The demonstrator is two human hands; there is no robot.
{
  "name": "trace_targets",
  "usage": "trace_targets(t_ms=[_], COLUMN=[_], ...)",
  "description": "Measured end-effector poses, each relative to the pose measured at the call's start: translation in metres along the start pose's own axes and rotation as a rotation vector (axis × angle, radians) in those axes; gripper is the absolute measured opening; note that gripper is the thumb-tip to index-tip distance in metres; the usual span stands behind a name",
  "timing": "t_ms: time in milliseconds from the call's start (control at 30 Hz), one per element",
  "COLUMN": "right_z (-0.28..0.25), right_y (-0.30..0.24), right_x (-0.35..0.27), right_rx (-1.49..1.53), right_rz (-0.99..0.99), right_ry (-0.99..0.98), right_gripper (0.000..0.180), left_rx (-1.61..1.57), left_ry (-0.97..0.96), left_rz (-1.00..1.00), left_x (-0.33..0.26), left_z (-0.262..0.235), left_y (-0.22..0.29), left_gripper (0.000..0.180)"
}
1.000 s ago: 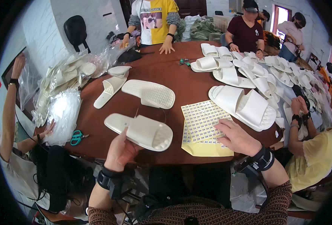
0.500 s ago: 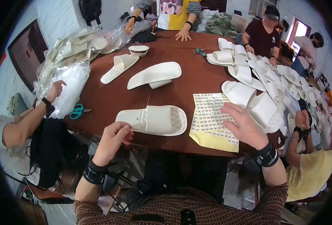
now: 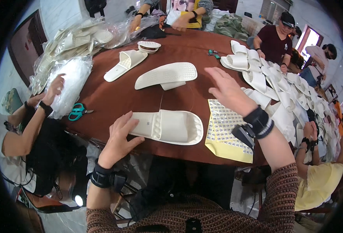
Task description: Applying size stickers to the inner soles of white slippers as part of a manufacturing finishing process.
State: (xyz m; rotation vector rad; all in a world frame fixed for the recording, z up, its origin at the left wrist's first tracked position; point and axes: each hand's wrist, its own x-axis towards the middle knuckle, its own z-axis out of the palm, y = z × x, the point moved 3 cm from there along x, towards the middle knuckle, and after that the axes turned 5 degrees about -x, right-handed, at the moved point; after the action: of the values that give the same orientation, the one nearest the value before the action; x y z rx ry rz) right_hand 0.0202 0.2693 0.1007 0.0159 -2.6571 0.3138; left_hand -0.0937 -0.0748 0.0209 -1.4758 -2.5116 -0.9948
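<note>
A white slipper (image 3: 170,126) lies strap-up on the brown round table (image 3: 113,97) just in front of me. My left hand (image 3: 119,138) rests its fingers on the slipper's heel end, steadying it. My right hand (image 3: 227,89) hovers open above the table, fingers spread, between a second white slipper (image 3: 166,75) lying sole-up farther out and a yellow sheet of small stickers (image 3: 226,128) at the table's near right edge. It holds nothing.
Another slipper (image 3: 125,64) lies farther left. Green scissors (image 3: 77,112) lie by the left edge. A heap of white slippers (image 3: 264,81) covers the right side. Plastic-bagged slippers (image 3: 68,83) pile at left, handled by a seated person (image 3: 43,105). Other people work around the table.
My right hand has lifted off the sticker sheet and moved forward toward the sole-up slipper. My left hand stays on the near slipper's heel. The view has tilted down.
</note>
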Motion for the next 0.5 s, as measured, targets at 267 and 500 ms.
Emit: trace_targets(t_ms=[267,500], right_z=[0.055,0.068], right_y=[0.014,0.013], right_x=[0.053,0.066], right_rx=[-0.260,-0.113], right_rz=[0.012,-0.120], right_ry=[-0.014,0.132], right_gripper=[0.066,0.028], left_rx=[-0.059,-0.036], left_ry=[0.009,0.034], left_rz=[-0.065,-0.034], left_x=[0.003,0.004], left_z=[0.001,0.001], left_y=[-0.010,-0.013], left_gripper=[0.049,0.051])
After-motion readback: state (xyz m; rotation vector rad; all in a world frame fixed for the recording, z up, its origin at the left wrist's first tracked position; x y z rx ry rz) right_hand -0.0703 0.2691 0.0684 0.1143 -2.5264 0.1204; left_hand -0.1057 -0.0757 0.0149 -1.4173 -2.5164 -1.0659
